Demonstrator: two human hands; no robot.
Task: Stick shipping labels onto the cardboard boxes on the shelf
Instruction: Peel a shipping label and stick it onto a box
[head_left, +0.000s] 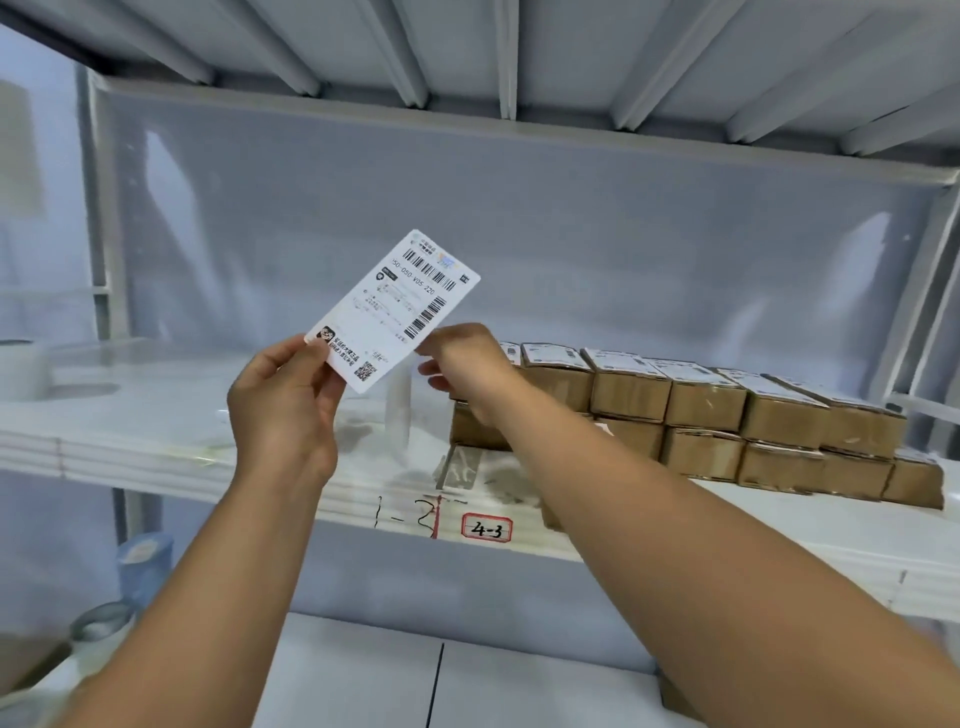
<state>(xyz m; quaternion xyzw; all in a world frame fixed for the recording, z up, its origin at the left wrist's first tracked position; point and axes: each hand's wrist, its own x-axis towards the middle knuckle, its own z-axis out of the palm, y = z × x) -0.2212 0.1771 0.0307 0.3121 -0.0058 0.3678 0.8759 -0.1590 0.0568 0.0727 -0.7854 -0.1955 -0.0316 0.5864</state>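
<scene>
Cardboard boxes (706, 405) stacked; white shelf (130, 436)

Bare left grip (283, 405), right grip (467, 366)

A: Label colours?
B: The shipping label (392, 312) was white, with black barcodes and a black QR square.
A: Boxes?
B: The cardboard boxes (706, 402) were brown, with white labels (618, 358) on top. The shelf (156, 441) was white. Its tag (487, 529) was white, red-bordered, with "4-3" in black.
</scene>
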